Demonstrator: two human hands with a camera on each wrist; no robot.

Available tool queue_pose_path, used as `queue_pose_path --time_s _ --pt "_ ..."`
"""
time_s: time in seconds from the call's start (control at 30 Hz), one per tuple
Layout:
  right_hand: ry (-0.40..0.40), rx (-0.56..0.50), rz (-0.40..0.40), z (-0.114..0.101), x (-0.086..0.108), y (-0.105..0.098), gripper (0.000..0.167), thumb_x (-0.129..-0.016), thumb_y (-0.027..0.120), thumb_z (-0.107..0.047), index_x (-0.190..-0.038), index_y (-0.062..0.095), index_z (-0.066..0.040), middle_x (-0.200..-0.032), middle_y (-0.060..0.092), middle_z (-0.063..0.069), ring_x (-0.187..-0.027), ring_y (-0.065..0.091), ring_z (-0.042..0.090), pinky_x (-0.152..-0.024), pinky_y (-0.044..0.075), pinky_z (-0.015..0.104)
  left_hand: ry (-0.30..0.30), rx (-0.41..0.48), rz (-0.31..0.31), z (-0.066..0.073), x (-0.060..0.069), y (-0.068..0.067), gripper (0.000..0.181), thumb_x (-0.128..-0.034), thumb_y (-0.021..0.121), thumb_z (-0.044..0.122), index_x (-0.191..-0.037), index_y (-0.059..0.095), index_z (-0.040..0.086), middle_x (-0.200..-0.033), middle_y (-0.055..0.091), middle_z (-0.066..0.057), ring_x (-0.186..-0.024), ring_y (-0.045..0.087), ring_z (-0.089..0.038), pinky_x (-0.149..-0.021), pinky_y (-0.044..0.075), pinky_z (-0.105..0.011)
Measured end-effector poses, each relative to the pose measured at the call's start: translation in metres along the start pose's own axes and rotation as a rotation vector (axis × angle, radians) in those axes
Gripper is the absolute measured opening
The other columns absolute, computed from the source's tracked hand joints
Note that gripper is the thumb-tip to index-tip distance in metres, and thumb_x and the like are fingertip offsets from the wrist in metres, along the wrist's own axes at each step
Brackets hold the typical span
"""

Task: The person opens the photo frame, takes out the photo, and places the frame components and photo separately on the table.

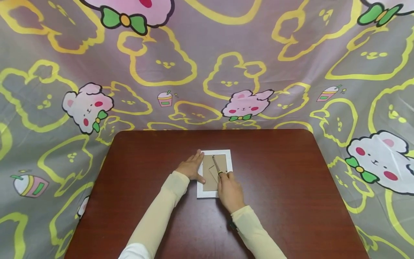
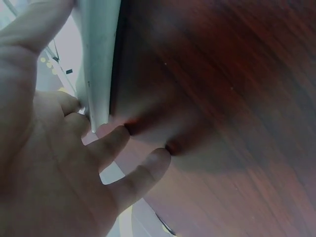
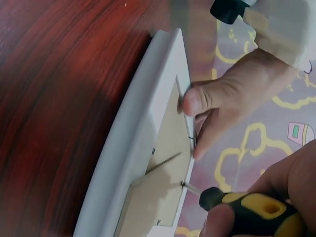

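Note:
A white picture frame [image 1: 207, 194] lies back side up, showing its brown backing board [image 1: 208, 184] with a narrow stand flap and small dark tabs along the edges. My right hand [image 1: 231, 192] grips a screwdriver [image 3: 261, 210] by its yellow and black handle. The metal tip meets a small tab at the backing's far edge. My left hand [image 1: 191, 168] rests at the frame's left side with fingers spread. Its thumb lies over the border, and in the left wrist view two fingertips [image 2: 157, 159] reach down beside the frame's edge [image 2: 101, 59].
The frame sits on a reddish-brown wooden table [image 1: 145, 172] with rounded far corners. A patterned cloth [image 1: 200, 64] with cartoon animals hangs behind the table and along both sides.

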State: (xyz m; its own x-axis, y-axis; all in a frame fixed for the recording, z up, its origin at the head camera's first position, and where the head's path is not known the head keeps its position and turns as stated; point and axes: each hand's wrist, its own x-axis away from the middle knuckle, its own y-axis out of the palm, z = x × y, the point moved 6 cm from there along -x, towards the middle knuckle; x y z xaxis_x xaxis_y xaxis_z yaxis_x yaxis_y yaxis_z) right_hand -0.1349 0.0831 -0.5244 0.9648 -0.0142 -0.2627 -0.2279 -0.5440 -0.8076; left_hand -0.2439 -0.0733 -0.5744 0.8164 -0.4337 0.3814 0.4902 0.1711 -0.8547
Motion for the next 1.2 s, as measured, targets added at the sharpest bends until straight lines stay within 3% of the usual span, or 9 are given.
queue_pose_path --time_s 0.23,0.5,0.63,0.83,1.2 --pt "-0.025 0.035 0.018 -0.007 -0.001 0.001 0.015 -0.097 0.061 -0.007 -0.107 0.066 0.002 -0.084 0.049 0.013 -0.047 0.053 0.025 -0.042 0.047 0.04 0.006 0.017 -0.016 0.004 -0.002 -0.005 0.129 -0.0677 0.091 0.045 -0.164 0.01 0.017 -0.168 -0.002 -0.01 -0.15 0.017 -0.037 -0.11 0.026 -0.067" --pt "-0.083 0.258 0.091 -0.017 0.007 0.021 0.02 -0.084 0.066 -0.001 -0.101 0.057 0.006 -0.085 0.047 0.017 -0.044 0.054 0.027 -0.036 0.046 0.038 0.009 0.005 -0.046 0.006 -0.002 -0.003 0.116 -0.0713 0.087 0.045 -0.163 0.019 0.028 -0.168 -0.005 -0.012 -0.151 0.013 -0.04 -0.109 0.022 -0.07" --pt "-0.106 0.214 0.101 -0.015 0.009 0.028 0.019 -0.086 0.064 -0.001 -0.1 0.055 0.006 -0.086 0.046 0.017 -0.042 0.054 0.026 -0.035 0.045 0.037 0.006 0.012 -0.06 0.006 -0.003 -0.003 0.116 -0.0716 0.087 0.045 -0.163 0.017 0.029 -0.167 -0.008 -0.012 -0.151 0.011 -0.04 -0.109 0.021 -0.071" --pt "-0.072 0.118 0.033 -0.007 0.007 0.029 0.025 -0.085 0.069 -0.004 -0.106 0.058 0.003 -0.092 0.047 0.015 -0.049 0.056 0.027 -0.041 0.049 0.04 -0.002 0.008 -0.057 0.005 -0.002 -0.005 0.115 -0.0718 0.087 0.043 -0.163 0.019 0.027 -0.167 -0.006 -0.014 -0.151 0.012 -0.041 -0.11 0.022 -0.07" --pt "-0.02 0.079 0.02 -0.007 0.011 0.029 0.019 -0.089 0.065 -0.006 -0.104 0.057 0.003 -0.091 0.047 0.016 -0.045 0.055 0.029 -0.039 0.048 0.041 -0.025 0.028 -0.066 0.003 -0.003 0.004 0.115 -0.072 0.087 0.043 -0.163 0.019 0.028 -0.167 -0.007 -0.012 -0.151 0.013 -0.038 -0.11 0.023 -0.069"
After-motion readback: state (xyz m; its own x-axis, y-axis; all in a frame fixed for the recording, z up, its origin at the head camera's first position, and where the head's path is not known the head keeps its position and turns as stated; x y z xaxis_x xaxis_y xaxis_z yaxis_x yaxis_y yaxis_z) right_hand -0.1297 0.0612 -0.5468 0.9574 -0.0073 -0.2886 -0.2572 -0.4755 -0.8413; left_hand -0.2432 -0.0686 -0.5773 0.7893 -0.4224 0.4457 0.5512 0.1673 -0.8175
